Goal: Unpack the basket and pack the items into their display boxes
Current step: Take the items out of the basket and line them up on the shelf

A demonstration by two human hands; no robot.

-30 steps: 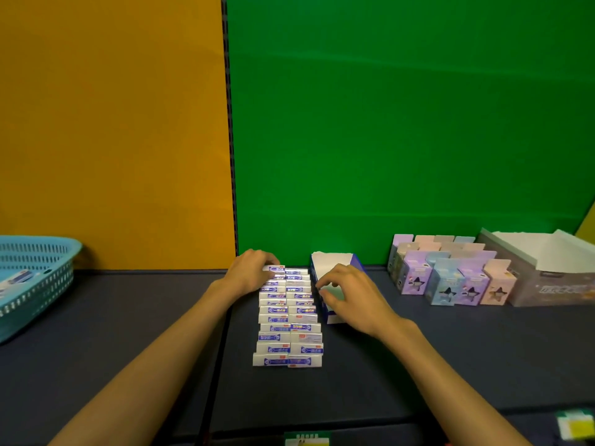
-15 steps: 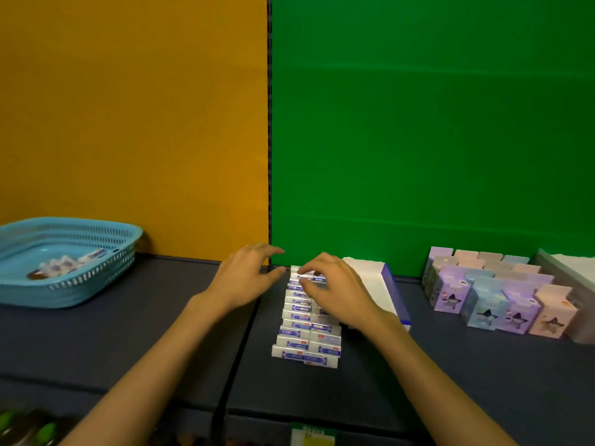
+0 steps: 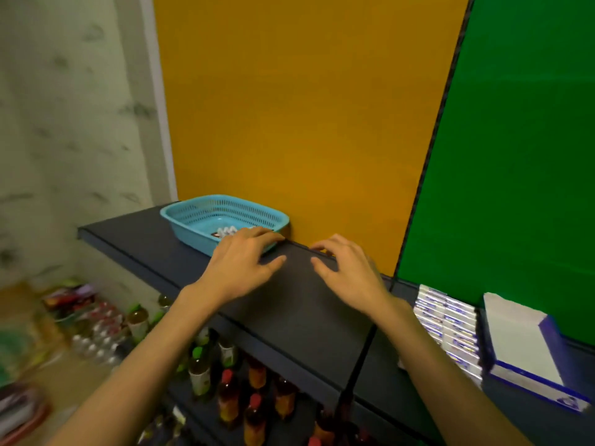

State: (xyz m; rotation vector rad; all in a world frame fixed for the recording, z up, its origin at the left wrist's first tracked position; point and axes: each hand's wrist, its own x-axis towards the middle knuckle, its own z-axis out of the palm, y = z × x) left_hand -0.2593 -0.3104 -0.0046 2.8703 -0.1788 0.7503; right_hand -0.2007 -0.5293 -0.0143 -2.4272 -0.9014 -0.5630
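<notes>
Head view: turquoise perforated basket (image 3: 206, 217), rectangular, long axis running left-right along the shelf (image 3: 302, 304), few small packets inside. Left hand (image 3: 240, 265) fingertips overlap its near-right rim; right hand (image 3: 349, 272) beside; both released, holding nothing.

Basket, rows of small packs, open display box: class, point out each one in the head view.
Basket (image 3: 190, 220): head view, on its near left wall.
Rows of small packs (image 3: 449, 320): head view, on the tops of the middle packs.
Open display box (image 3: 521, 346): head view, on its white inside floor.
</notes>
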